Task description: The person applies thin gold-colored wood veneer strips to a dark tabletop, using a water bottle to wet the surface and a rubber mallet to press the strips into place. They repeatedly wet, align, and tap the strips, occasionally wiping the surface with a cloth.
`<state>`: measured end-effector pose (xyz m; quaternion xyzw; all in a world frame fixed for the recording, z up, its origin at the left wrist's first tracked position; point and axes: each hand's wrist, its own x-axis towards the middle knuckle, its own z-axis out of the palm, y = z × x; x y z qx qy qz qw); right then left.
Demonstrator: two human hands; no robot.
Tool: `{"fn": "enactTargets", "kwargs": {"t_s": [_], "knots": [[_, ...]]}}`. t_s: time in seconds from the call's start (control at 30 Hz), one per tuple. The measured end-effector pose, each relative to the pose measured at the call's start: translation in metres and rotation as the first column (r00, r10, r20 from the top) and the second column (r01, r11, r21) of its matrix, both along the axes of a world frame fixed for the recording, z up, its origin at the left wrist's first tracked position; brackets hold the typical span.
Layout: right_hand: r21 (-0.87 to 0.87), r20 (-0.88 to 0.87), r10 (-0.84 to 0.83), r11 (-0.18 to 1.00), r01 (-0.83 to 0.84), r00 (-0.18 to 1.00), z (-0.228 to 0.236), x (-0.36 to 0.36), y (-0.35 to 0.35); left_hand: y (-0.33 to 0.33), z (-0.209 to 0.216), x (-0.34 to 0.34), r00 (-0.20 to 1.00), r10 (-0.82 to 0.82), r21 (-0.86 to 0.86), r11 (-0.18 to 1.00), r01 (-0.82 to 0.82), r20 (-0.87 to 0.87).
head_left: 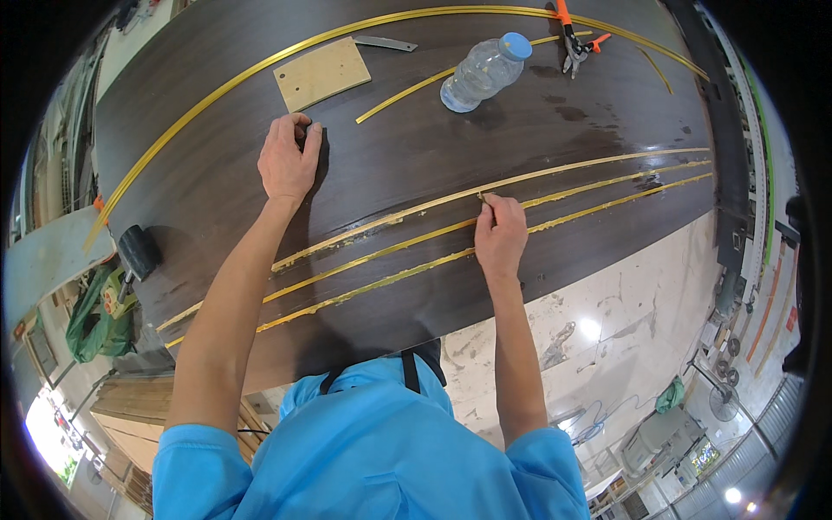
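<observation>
Two bare hands at work over a dark bench [373, 186]. The fingers of the right hand [501, 230] pinch a small piece [483, 198], too small to identify, right at the pale strip [555, 172]; the yellow middle strip [399, 249] and the yellow lower strip [399, 278] run beneath that hand, nearer the body. Ragged smears line all three. The left hand [290, 162] rests well ahead and to the left, its fingers curled; whether they grip anything cannot be told.

For good handling, the pinch is probably best kept low and light, with movement along the strip rather than across it, so that the edge does not lift. The wrist should stay clear of the two nearer strips, whose smears may be sticky.

Surroundings: just beyond the left fingers lies a wooden block [322, 74], with a metal blade [386, 43] at its far corner. Ahead of the right fingers stand a bottle [481, 76] and, behind it, a short strip [403, 95]; pliers [572, 52] lie farther right. A long strip [260, 66] arches beyond everything. A black mallet [139, 251] sits left of the left fingers. None blocks the right fingers; the bottle could be knocked by a long forward reach.
</observation>
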<state>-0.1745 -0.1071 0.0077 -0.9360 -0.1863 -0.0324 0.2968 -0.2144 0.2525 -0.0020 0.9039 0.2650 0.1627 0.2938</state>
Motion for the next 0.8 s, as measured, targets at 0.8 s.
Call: {"fn": "enactTargets", "kwargs": {"t_s": [0.8], "knots": [[0.57, -0.672, 0.178, 0.744, 0.348, 0.719, 0.114, -0.144, 0.028, -0.149, 0.095, -0.156, 0.956, -0.209, -0.914, 0.309, 0.263, 0.205]]}}
